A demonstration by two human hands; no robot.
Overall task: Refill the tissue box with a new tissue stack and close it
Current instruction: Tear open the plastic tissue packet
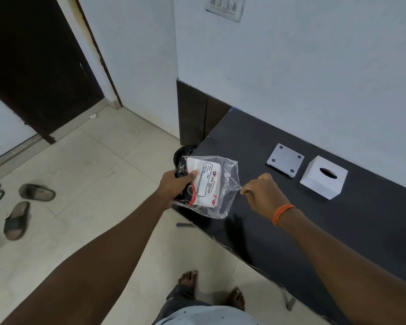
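My left hand (pixel 174 186) grips a tissue pack (pixel 204 184) in clear plastic wrap, with a white, black and red label, held over the dark table's left corner. My right hand (pixel 263 195) pinches the loose edge of the wrap at the pack's right side. On the table to the right stands the white tissue box (pixel 324 177), oval slot facing up. Its flat white base plate (pixel 285 159) lies beside it on the left, with four dark dots at the corners.
The black table (pixel 314 231) runs along the white wall. A black-lined bin (pixel 183 152) sits on the floor behind the table's left corner. Sandals (pixel 36 192) lie on the tiled floor at left. My bare feet (pixel 190 280) stand by the table edge.
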